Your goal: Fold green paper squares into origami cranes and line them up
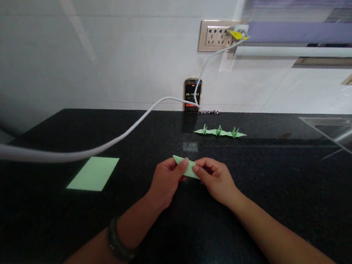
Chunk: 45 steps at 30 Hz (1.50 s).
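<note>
A partly folded piece of light green paper (pixel 192 171) is held above the dark countertop, its pointed end toward the upper left. My left hand (pixel 167 179) pinches it near the point, thumb on top. On the other end, my right hand (pixel 216 178) grips it between thumb and fingers; the fingertips behind the paper are partly hidden. Beyond my hands, several folded green paper cranes (pixel 218 131) stand in a row on the counter. A flat stack or sheet of green paper (pixel 94 174) lies to the left of my left hand.
A phone (pixel 192 95) showing a timer leans on the tiled wall. A white cable (pixel 133 129) arches from the left past the phone up to the wall socket (pixel 217 36). The sink (pixel 348 132) is at the right; the black countertop (pixel 55 138) ends near my body.
</note>
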Available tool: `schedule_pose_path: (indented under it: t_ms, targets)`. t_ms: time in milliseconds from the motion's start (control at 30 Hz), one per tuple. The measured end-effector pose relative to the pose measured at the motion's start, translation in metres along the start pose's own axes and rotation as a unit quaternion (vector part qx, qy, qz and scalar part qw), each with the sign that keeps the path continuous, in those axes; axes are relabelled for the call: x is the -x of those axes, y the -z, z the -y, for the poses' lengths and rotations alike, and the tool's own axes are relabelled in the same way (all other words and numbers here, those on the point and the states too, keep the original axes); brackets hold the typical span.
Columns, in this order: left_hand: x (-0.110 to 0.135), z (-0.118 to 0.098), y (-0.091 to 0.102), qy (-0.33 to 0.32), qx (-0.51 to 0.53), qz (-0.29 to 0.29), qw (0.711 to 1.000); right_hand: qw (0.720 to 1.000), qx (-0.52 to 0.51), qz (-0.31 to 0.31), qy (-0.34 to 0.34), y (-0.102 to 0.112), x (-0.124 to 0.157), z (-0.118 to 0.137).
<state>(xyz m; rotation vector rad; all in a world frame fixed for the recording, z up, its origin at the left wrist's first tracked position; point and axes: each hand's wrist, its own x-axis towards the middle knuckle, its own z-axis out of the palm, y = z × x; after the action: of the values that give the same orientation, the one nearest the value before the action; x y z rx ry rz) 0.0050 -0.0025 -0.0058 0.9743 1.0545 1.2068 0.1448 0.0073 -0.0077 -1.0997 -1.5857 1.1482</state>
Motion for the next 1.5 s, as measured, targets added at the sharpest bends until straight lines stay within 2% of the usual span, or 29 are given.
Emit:
schedule_pose_path:
  t_ms: [167,333,500,600,700,800,867,933,1033,1100,1167,1267,1500]
  targets:
    - [0.000,-0.001,0.000,0.011,-0.004,0.013,1.000,0.998,-0.047,-0.019,-0.025,-0.002,0.000,0.002]
    - [-0.001,-0.004,0.002,0.003,-0.050,0.058,0.997,0.994,-0.093,0.017,-0.047,0.003,-0.001,0.005]
    - [-0.001,-0.008,0.004,-0.035,-0.123,0.095,0.987,0.988,-0.122,0.062,-0.074,0.008,-0.001,0.004]
    - [-0.001,-0.009,0.004,-0.034,-0.120,0.108,0.986,0.967,-0.209,0.087,-0.116,0.008,-0.001,0.002]
    - [0.000,-0.008,0.003,-0.019,-0.085,0.126,0.988,0.927,-0.310,0.126,-0.169,0.006,-0.001,0.001]
    - [0.001,-0.007,0.002,-0.007,-0.039,0.146,0.988,0.904,-0.350,0.144,-0.196,0.004,-0.001,-0.001]
    - [0.001,-0.006,0.001,-0.002,-0.020,0.147,0.989,0.915,-0.330,0.127,-0.192,0.002,-0.001,-0.003]
    - [0.000,-0.005,0.001,0.000,-0.016,0.129,0.991,0.942,-0.278,0.084,-0.166,-0.001,-0.001,-0.004]
    - [0.000,-0.004,0.000,-0.010,-0.036,0.080,0.996,0.984,-0.151,-0.012,-0.091,-0.004,0.000,-0.003]
    - [-0.001,-0.004,0.000,-0.029,-0.057,0.050,0.997,0.996,-0.049,-0.073,-0.024,-0.004,0.002,-0.002]
    - [-0.001,-0.005,0.000,-0.052,-0.075,0.030,0.995,0.992,0.048,-0.110,0.049,-0.004,0.005,-0.001]
    - [-0.001,-0.004,0.000,-0.075,-0.092,0.010,0.993,0.973,0.148,-0.126,0.127,-0.005,0.008,0.001]
    - [-0.002,0.000,0.001,-0.085,-0.093,0.001,0.992,0.958,0.196,-0.127,0.167,-0.005,0.010,0.001]
